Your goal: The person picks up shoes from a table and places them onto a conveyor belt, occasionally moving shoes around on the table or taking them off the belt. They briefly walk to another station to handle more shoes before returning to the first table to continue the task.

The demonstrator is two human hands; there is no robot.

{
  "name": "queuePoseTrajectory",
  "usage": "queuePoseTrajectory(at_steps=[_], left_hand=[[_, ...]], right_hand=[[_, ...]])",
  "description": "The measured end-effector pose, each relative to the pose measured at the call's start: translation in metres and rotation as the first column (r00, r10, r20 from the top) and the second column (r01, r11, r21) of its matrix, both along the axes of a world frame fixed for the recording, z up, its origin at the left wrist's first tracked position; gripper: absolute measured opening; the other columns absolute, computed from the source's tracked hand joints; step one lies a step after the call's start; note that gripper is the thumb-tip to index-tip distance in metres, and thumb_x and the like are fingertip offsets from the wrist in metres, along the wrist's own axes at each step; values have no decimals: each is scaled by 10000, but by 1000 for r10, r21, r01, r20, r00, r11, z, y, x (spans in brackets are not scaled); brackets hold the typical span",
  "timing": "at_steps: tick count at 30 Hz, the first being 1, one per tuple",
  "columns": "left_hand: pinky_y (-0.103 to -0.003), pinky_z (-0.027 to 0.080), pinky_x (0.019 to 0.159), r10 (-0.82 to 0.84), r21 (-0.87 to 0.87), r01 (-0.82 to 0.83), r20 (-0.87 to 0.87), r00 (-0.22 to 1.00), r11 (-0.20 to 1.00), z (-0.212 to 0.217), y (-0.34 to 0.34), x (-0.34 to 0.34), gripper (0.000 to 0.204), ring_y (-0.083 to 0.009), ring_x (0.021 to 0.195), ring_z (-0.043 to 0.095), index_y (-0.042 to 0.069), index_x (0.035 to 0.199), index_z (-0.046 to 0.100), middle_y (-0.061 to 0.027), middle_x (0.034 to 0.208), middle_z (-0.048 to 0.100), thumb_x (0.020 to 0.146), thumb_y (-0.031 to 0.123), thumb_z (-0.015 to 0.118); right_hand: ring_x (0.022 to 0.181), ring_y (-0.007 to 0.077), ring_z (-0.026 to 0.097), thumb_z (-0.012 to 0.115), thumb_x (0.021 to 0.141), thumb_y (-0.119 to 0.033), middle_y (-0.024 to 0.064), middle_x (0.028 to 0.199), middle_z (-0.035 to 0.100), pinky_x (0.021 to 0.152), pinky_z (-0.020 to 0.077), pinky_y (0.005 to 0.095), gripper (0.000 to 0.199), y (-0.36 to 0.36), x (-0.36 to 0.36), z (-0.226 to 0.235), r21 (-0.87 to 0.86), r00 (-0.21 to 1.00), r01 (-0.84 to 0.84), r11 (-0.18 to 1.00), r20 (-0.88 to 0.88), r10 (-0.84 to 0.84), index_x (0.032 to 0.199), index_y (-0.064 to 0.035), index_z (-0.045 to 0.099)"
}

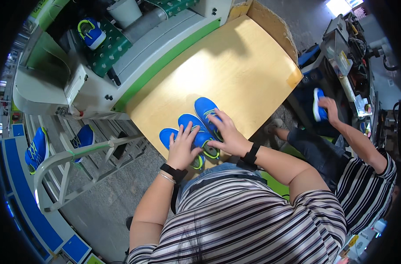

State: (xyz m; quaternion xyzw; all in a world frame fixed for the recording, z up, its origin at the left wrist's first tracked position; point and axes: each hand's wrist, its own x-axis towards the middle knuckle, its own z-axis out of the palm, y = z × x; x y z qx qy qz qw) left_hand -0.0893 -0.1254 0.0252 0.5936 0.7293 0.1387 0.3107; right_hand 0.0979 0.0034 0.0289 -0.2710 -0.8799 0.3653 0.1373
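Three blue sneakers with yellow-green trim lie side by side at the near edge of a pale wooden tabletop point(253, 53), toes pointing away from me. My left hand point(181, 150) lies over the left sneaker point(166, 135) and reaches the side of the middle sneaker point(188, 119), its fingers spread. My right hand point(231, 135) rests on the laces of the right sneaker point(204, 105), fingers stretched apart, with its thumb reaching toward the middle one's opening. Both palms hide parts of the shoes.
Beyond the table's left edge stands a grey-green machine with a perforated green belt point(107, 59) carrying another blue shoe point(91, 33). Blue shoes hang on a metal rack point(99, 165) at left. On the right, a co-worker's hand point(329, 108) holds a blue shoe with white sole point(318, 104).
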Motion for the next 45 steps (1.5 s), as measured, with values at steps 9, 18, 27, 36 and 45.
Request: queuePoseTrajectory(at_steps=[9,18,27,36,45], left_hand=[[-619,224,1113,-7,48,7,1,1000,999,4,-1,12,807,-384,1443,279,230,1482,398,-109,1576,312,773,335,770],[-627,230,1106,26,45,-27,34,999,999,10,-4,12,814,-389,1433,298,226,1468,423,-106,1570,324,746,300,792],[-639,240,1093,15,29,-15,13,1000,999,10,-2,7,813,-392,1426,310,225,1469,418,-120,1567,323,753,340,786],[-637,227,1098,35,6,-36,65,997,999,8,-9,6,810,-404,1424,303,238,1462,429,-110,1569,322,744,359,785],[-388,322,1135,416,-280,-351,812,410,894,4,29,-53,728,-273,1392,371,22,1501,302,-161,1510,382,941,319,660]], right_hand=[[1376,448,317,724,810,-85,273,1483,288,1150,299,454,825,-3,26,-21,-168,993,113,979,39,-108,1504,-120,280],[1213,424,475,666,877,-237,239,1277,518,1041,388,469,406,34,16,-17,-207,996,87,975,21,-84,1223,-51,562],[1443,369,271,649,837,-144,154,1535,350,1150,252,548,622,238,-88,9,444,901,325,835,122,-416,1416,-76,432],[1129,253,547,818,685,-405,75,1117,623,950,413,420,567,306,-62,10,548,559,224,806,605,-567,1144,-109,666],[983,335,641,832,726,-229,197,1020,656,893,498,371,546,206,-1,-12,-221,936,351,910,82,-341,1132,6,552]])
